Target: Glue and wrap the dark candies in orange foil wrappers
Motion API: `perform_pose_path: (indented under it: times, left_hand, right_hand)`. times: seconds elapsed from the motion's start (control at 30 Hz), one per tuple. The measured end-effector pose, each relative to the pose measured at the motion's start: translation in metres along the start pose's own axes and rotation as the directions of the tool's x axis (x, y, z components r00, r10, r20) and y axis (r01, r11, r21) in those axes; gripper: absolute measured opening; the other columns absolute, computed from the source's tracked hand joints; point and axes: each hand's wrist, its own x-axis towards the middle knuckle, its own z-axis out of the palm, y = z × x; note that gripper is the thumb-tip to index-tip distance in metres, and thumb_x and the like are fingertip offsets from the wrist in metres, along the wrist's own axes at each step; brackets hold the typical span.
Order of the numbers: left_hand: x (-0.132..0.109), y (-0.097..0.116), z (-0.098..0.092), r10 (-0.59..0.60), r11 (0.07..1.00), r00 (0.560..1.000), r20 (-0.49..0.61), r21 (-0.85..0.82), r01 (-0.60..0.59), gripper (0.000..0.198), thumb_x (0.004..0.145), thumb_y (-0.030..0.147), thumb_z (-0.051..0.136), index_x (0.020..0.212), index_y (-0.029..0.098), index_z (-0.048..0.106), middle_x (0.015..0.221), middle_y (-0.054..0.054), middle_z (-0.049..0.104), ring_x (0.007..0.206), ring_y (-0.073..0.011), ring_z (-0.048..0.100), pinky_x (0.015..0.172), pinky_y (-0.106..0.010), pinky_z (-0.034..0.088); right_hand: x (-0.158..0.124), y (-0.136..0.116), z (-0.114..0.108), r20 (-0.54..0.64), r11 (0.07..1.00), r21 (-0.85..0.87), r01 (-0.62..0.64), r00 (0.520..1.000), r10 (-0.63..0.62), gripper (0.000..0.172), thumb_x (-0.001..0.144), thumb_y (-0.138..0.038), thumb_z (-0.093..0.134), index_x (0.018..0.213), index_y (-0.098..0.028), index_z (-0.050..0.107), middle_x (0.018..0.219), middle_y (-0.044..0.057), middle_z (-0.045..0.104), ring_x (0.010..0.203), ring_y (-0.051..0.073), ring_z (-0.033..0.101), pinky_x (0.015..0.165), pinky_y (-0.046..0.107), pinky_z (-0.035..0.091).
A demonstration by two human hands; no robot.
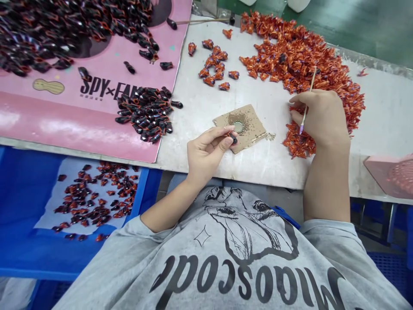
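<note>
Cardboard point(254, 124) is partly hidden by left hand point(208, 150), pinching a black piece point(234, 138); orange pile point(301, 51) by right hand point(322, 115), pinching a stick point(304, 116)

The left forearm point(174, 202) slants in from between 7 and 8 o'clock, the left wrist point(195, 174) nearly straight. The left grip point(208, 151) sits near the dial's centre, fingers curled towards 2 o'clock, thumb and forefinger pinching. The right forearm point(327, 185) rises steeply from 4 o'clock; the right grip point(324, 116), between 2 and 3 o'clock, shows its back, fingers bent towards 10 in a pen-like hold.
</note>
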Motion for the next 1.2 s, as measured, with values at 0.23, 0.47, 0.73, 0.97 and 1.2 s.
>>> perform_pose_path:
  times: [0.23,0.47,0.73,0.97,1.2]
  left_hand:
    - [0.008,0.007,-0.002,-0.071,0.995,0.997,0.039,-0.074,0.074,0.023,0.072,0.035,0.087,0.09,0.024,0.081,0.089,-0.002,0.079,0.083,-0.0148,0.076,0.081,-0.028,0.062]
    - [0.013,0.029,0.012,-0.233,0.885,0.948,0.217,-0.356,0.299,0.024,0.073,0.039,0.086,0.088,0.024,0.076,0.088,0.001,0.077,0.101,-0.0172,0.074,0.097,-0.033,0.057]
    - [0.019,0.03,0.006,-0.45,0.767,0.856,0.253,-0.381,0.516,0.029,0.064,0.031,0.093,0.083,0.018,0.077,0.084,0.001,0.076,0.081,-0.0113,0.073,0.084,-0.028,0.061]
    - [0.022,0.03,-0.004,-0.552,0.678,0.782,0.291,-0.389,0.623,0.023,0.072,0.024,0.088,0.089,0.016,0.076,0.082,-0.001,0.077,0.082,-0.014,0.075,0.092,-0.034,0.061]
    - [0.023,0.039,0.001,-0.537,0.66,0.787,0.304,-0.43,0.616,0.02,0.076,0.028,0.085,0.087,0.017,0.073,0.084,0.001,0.076,0.083,-0.0151,0.076,0.094,-0.037,0.061]
  right_hand:
    - [-0.015,-0.027,-0.008,-0.427,0.854,0.452,0.258,0.903,-0.047,0.023,0.08,-0.007,0.063,0.093,-0.018,0.077,0.089,0.009,0.074,0.081,0.018,0.068,0.078,0.034,0.055]
    - [-0.042,-0.081,0.008,-0.446,0.118,0.885,0.45,0.893,-0.058,0.013,0.079,-0.024,0.083,0.089,-0.024,0.075,0.084,0.0,0.073,0.07,0.012,0.069,0.062,0.024,0.059]
    - [-0.045,-0.078,0.004,-0.452,0.567,0.608,0.555,0.83,-0.328,0.011,0.088,-0.013,0.071,0.094,-0.022,0.073,0.082,0.001,0.07,0.074,0.013,0.067,0.066,0.025,0.055]
    - [-0.046,-0.077,0.003,-0.404,0.625,0.534,0.57,0.821,-0.404,0.005,0.091,-0.021,0.068,0.087,-0.021,0.065,0.107,0.006,0.073,0.096,0.019,0.072,0.081,0.031,0.059]
    - [-0.047,-0.07,-0.004,-0.388,0.42,0.725,0.547,0.827,-0.407,0.016,0.084,-0.013,0.075,0.095,-0.023,0.069,0.103,0.003,0.076,0.095,0.018,0.074,0.085,0.03,0.06]
